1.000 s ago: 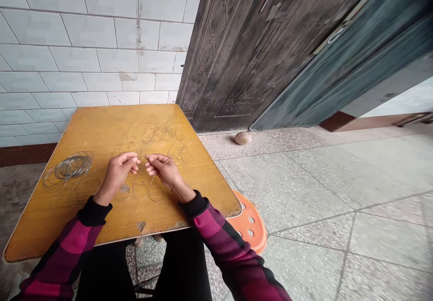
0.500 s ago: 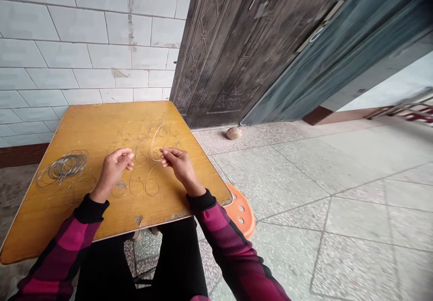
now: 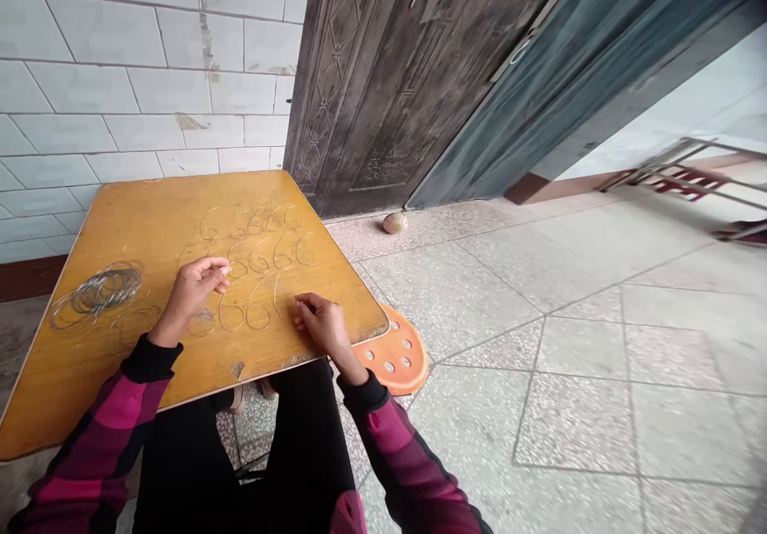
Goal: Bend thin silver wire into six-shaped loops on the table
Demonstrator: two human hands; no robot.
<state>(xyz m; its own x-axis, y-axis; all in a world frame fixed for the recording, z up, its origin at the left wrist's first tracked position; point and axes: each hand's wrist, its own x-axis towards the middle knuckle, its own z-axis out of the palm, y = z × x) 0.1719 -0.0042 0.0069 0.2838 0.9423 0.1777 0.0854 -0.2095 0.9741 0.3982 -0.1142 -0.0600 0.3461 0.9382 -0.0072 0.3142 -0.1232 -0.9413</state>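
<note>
From your head camera, your left hand (image 3: 195, 290) is curled and narrow, thumb and forefinger closed together just above the tabletop. If they pinch a wire, it is too thin to see. Your right hand (image 3: 320, 322) is also curled, its fingertips (image 3: 298, 304) down on the table. Whether they grip anything, you cannot tell.

Between your hands lies a curved wire (image 3: 276, 294), a long, thin arc rising away from you, open and without a closed loop. It sits just beyond your right fingertips, at the end of the front row.

The thin wire sixes (image 3: 257, 256) lie flat on the yellow wooden tabletop (image 3: 149, 214) in three loose rows, their tails slanting up and away from you to the right. They look fine, pale and slightly uneven. A tangled wire coil (image 3: 101, 290) lies left of your left hand.

Beyond the table stand a dark embossed metal door (image 3: 383, 94) and a white tiled wall (image 3: 144, 62). An orange stool (image 3: 399, 350) sits under the table's right corner.
</note>
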